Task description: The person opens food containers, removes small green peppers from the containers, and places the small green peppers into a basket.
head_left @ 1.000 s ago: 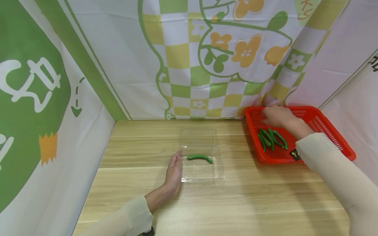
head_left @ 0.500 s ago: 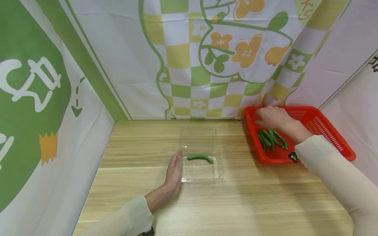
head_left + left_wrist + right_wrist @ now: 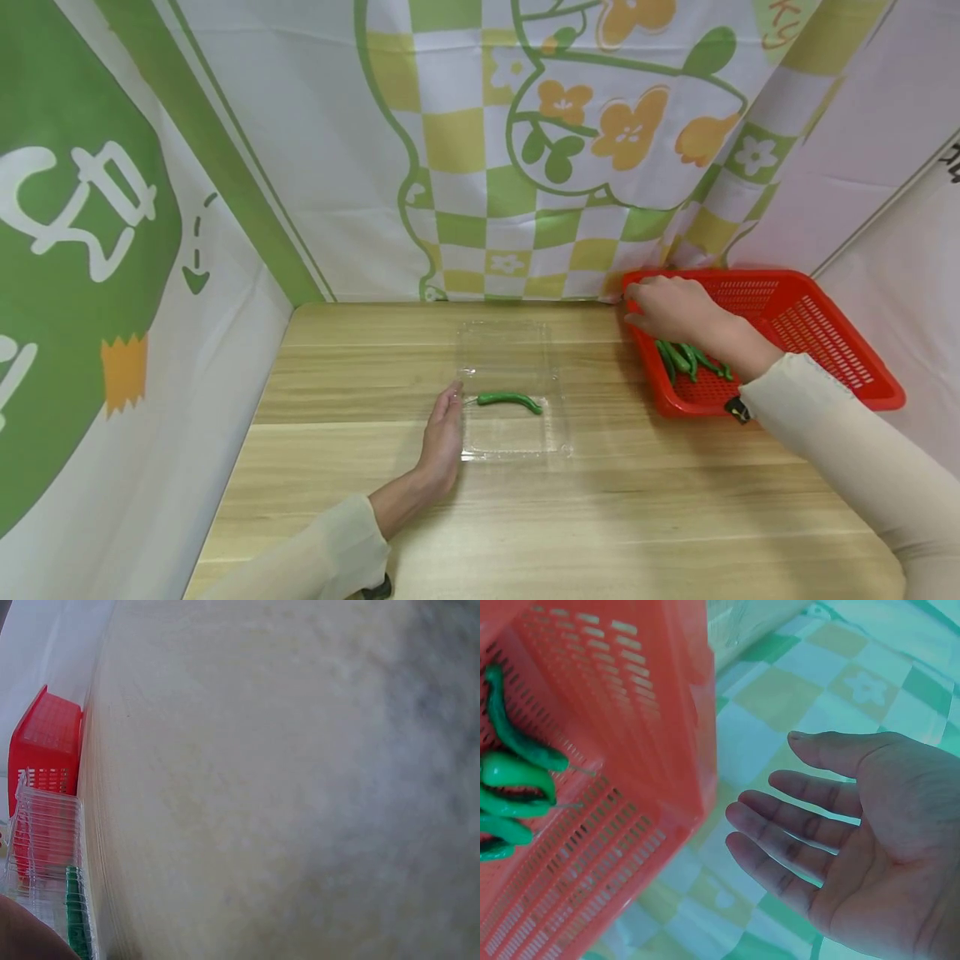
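In the head view, a clear plastic clamshell box (image 3: 517, 456) lies with its lid folded back on the table. One green chili pepper (image 3: 510, 400) lies in its base. My left hand (image 3: 441, 442) rests with straight fingers against the box's left side. Over the left rim of a red plastic basket (image 3: 840, 333) hovers my right hand (image 3: 671, 310). The right wrist view shows that hand (image 3: 855, 840) with its palm bare and fingers loosely bent, apart from the basket wall. Several green chili peppers (image 3: 678, 360) lie inside the basket, partly hidden by the right arm.
The wooden table (image 3: 592, 517) carries the box and the basket. A patterned fabric wall (image 3: 525, 233) stands at its back edge. White and green fabric panels (image 3: 247, 350) close in the left side; another white panel (image 3: 885, 208) is behind the basket on the right.
My right hand has moved left from inside the basket to above its left rim, with nothing in it. My left hand, the box and its pepper stay where they were.
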Demonstrator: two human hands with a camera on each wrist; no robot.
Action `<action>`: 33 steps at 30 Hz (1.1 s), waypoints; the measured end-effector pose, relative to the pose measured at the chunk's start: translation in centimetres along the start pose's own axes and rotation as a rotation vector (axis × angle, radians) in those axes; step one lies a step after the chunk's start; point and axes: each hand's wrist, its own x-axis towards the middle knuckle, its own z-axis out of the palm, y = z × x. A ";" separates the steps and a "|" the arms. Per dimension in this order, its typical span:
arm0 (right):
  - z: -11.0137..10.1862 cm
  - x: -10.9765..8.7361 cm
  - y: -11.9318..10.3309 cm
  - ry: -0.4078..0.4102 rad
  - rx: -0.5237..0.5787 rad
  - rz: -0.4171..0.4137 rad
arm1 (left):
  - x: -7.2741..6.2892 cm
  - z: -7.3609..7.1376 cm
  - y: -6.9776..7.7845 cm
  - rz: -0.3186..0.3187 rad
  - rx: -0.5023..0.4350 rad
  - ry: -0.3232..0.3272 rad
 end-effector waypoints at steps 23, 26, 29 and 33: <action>1.1 0.0 -6.1 0.130 -0.026 -0.177 | 0.0 -0.2 0.3 0.012 -0.008 0.010; 1.3 -0.3 -6.9 0.151 -0.029 -0.203 | 0.0 -0.1 0.1 0.016 -0.019 0.010; 1.7 -0.6 -7.6 0.158 -0.021 -0.221 | -0.1 0.0 -0.1 0.012 -0.025 -0.002; 2.3 -0.6 -8.5 0.190 -0.011 -0.260 | -0.1 0.0 -0.1 0.019 -0.028 0.003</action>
